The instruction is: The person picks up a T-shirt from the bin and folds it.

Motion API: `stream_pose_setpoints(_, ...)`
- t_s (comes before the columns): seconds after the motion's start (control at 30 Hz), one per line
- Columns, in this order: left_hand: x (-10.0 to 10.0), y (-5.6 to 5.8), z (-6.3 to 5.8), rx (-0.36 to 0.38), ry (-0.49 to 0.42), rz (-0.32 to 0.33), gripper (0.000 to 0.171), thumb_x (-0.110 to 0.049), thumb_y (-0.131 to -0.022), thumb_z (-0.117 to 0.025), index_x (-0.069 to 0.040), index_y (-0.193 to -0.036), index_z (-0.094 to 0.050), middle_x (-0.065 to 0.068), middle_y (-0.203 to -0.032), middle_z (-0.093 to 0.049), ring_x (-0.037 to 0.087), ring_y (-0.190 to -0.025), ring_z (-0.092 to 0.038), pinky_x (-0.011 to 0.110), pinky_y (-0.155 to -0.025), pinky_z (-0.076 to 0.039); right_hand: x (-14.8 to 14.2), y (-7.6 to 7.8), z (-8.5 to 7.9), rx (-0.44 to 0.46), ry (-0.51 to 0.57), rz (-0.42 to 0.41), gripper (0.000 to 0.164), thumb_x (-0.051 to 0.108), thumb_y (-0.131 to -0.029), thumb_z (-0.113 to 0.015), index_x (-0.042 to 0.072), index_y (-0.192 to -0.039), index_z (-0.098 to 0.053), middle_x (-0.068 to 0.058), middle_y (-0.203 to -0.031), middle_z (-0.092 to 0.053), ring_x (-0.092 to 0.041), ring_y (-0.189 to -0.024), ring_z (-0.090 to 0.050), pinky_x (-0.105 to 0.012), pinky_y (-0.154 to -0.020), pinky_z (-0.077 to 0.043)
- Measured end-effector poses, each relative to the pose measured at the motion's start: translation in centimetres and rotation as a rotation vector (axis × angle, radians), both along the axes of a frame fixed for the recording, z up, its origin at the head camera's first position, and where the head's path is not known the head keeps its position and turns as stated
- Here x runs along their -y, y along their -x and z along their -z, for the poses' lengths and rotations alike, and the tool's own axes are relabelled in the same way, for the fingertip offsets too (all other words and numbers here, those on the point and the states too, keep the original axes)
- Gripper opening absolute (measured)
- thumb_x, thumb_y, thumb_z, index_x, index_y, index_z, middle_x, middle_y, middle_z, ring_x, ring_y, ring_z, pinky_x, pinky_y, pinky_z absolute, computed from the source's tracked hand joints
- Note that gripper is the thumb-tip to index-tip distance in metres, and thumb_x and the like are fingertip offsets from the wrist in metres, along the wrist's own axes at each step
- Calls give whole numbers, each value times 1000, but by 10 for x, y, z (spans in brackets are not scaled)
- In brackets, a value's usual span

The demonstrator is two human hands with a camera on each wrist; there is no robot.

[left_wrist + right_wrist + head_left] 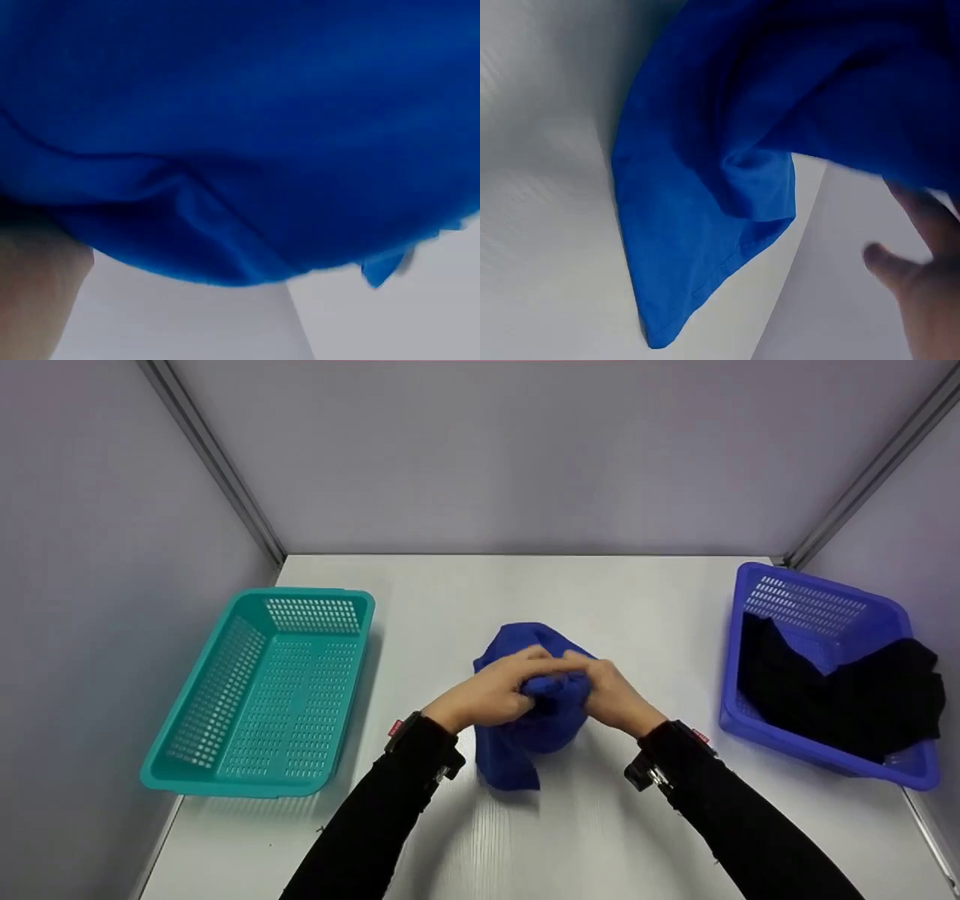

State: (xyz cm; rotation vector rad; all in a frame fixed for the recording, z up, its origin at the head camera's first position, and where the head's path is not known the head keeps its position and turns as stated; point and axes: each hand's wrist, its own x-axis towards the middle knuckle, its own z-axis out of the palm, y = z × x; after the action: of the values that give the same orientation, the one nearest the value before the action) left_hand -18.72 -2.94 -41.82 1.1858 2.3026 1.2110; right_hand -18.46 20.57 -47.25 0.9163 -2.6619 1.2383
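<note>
A bunched blue cloth (506, 761) stands in folds at the middle of the white table, one loose corner trailing toward the front. My left hand (491, 686) grips its upper part from the left, thumb toward me and fingers reaching over the top. From the other side my right hand (619, 697) holds the cloth, its fingers close to or touching the left ones. Folds hide the fingertips. In the left wrist view the cloth (262, 150) fills most of the picture. Blurred fingers (922, 217) meet the cloth's edge in the right wrist view, with one digit standing apart.
To the left stands a teal perforated basket (349, 712) with nothing seen inside. A blue-violet basket (817, 757) at the right holds black fabric (847, 697), partly draped over its rim. Pale panels (525, 457) enclose the white table (637, 600) at the back and sides.
</note>
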Motion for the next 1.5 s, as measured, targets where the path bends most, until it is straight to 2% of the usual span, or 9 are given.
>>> stream_pose_setpoints(0.17, 10, 2, -5, -127, 110, -226, 107, -16, -89, -86, -29, -170, -19, 11, -135, -40, 28, -105, -63, 41, -94, -57, -3, 0, -6, -217, 141, 336, 12, -5, -82, -72, 0, -78, -62, -4, -69, -60, -9, -66, -46, -25, -60, -41)
stream_pose_setpoints(0.27, 14, 5, -7, -257, 252, -295, 116, -13, -86, -89, -25, -171, -10, 16, -140, -43, 31, -100, -66, 43, -85, -60, -3, -1, -17, -134, 202, 385, 20, -5, -82, -72, 2, -79, -54, 2, -71, -61, -4, -74, -54, -17, -66, -44)
stream_pose_setpoints(0.4, 23, 12, -7, -436, 329, -471, 74, 3, -91, -75, -11, -157, -45, 17, -126, -68, 35, -101, -66, 48, -82, -59, -2, 0, -31, 3, 241, 357, 29, -2, -89, -75, 2, -94, -47, 2, -73, -62, -2, -78, -60, -15, -96, -49)
stream_pose_setpoints(0.6, 45, 27, -5, -625, 175, -784, 24, 4, -85, -75, -4, -107, -68, 13, -98, -76, 37, -87, -65, 52, -81, -53, -22, 6, -46, 167, 178, 349, 41, 8, -95, -77, 5, -125, -50, -10, -98, -78, -14, -89, -69, -23, -86, -49)
stream_pose_setpoints(0.83, 69, 36, -15, -478, -12, -950, 26, 11, -91, -62, -4, -110, -69, 14, -108, -73, 34, -96, -71, 49, -85, -57, -46, 10, -65, 126, 103, 536, 24, 8, -98, -68, 5, -120, -77, -9, -113, -78, -22, -104, -70, -28, -94, -51)
stream_pose_setpoints(1.03, 77, 40, -32, -339, -172, -969, 33, 14, -87, -54, -4, -108, -73, 13, -106, -76, 30, -97, -71, 44, -88, -56, -60, 12, -88, 297, 747, 553, 12, 3, -104, -57, 2, -109, -68, -2, -104, -66, -12, -94, -63, -20, -82, -52)
stream_pose_setpoints(1.2, 77, 36, -69, -6, -515, -910, 26, 5, -94, -54, -5, -108, -73, 8, -103, -73, 20, -93, -65, 32, -85, -52, -58, 8, -122, 265, 1220, 400, 5, 0, -105, -59, -1, -102, -63, -8, -93, -65, -14, -76, -69, -23, -65, -57)
stream_pose_setpoints(1.33, 74, 30, -100, 93, -719, -830, 18, -3, -99, -56, -6, -100, -73, 5, -93, -67, 19, -84, -59, 29, -78, -49, -56, 3, -154, 131, 1364, 288, 5, -2, -103, -61, -5, -99, -59, -11, -85, -62, -17, -68, -67, -23, -58, -55)
stream_pose_setpoints(1.5, 74, 31, -108, 103, -645, -792, 21, -13, -101, -48, -10, -101, -69, 6, -97, -61, 21, -92, -57, 31, -87, -45, -66, 1, -161, 155, 1289, 309, 11, -4, -97, -67, -7, -104, -59, -10, -85, -64, -17, -65, -64, -24, -55, -51)
